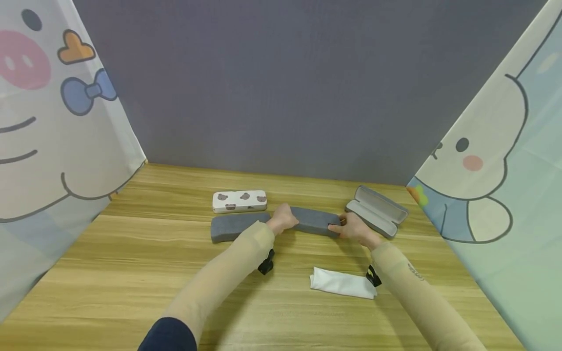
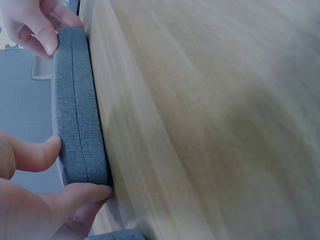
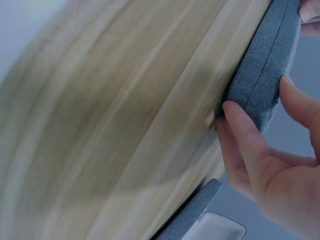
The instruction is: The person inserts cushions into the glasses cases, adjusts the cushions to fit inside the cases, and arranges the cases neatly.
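- Nearest to the head camera are two beige sleeves (image 1: 228, 273), which reach in from the bottom edge; at the left arm, a navy cuff (image 1: 169, 336) shows too.
- The left hand (image 1: 283, 219) grasps the left end of a closed gray glasses case (image 1: 315, 221). The left wrist view shows this better: its fingers (image 2: 82, 192) press on the end and lower edge, while the thumb touches the other side.
- The right hand (image 1: 353, 229) grasps the right end, the case being pinched between thumb and fingers, as the right wrist view shows.
- The closed gray glasses case is thus between both hands, near the middle of the table (image 1: 131, 292). Only the wrist views show its woven cloth and the thin seam along its side. If it touches the table, I cannot tell.
- At its left, partly behind the left arm, lies a second gray case (image 1: 234, 226); the left wrist view gives only its corner.
- Behind that one is a white bear-print case (image 1: 239, 202).
- Just beside the right hand, an open glasses case (image 1: 377, 210) shows its pale lining.
- Only the head view shows the folded white cloth (image 1: 342, 282), nearer to the person.
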Tool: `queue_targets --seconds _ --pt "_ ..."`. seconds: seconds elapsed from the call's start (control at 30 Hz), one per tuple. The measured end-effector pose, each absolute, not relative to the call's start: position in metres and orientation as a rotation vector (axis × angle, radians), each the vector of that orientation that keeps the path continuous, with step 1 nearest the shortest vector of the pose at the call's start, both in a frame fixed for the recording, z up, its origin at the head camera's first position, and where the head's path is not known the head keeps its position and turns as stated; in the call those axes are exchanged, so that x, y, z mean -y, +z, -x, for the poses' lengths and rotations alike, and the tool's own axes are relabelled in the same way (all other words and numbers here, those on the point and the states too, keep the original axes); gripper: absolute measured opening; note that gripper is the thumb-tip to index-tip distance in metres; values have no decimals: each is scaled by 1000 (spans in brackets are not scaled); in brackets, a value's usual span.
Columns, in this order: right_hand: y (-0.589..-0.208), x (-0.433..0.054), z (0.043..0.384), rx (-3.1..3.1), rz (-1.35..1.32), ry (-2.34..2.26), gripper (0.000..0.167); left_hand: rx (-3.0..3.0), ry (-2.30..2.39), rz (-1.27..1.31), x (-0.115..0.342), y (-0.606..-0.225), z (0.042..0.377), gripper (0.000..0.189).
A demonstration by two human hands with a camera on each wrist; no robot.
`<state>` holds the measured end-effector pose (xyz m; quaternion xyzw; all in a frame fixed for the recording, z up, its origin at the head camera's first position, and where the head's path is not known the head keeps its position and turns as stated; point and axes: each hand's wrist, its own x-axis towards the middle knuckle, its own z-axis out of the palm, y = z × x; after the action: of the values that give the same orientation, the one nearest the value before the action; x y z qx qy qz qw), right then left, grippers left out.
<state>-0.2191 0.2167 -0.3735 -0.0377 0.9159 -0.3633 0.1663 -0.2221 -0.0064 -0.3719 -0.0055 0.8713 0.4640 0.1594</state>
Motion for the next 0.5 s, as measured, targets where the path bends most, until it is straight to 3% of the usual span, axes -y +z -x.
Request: queue_targets --seconds 0.4,0.5 --pt "-372 -211 236 -2610 140 -975 70 -2493 1325 64 8 -373 238 43" --pt "-373 -209 242 -2601 132 -985 70 -2510 1312 95 8 -374 245 18"
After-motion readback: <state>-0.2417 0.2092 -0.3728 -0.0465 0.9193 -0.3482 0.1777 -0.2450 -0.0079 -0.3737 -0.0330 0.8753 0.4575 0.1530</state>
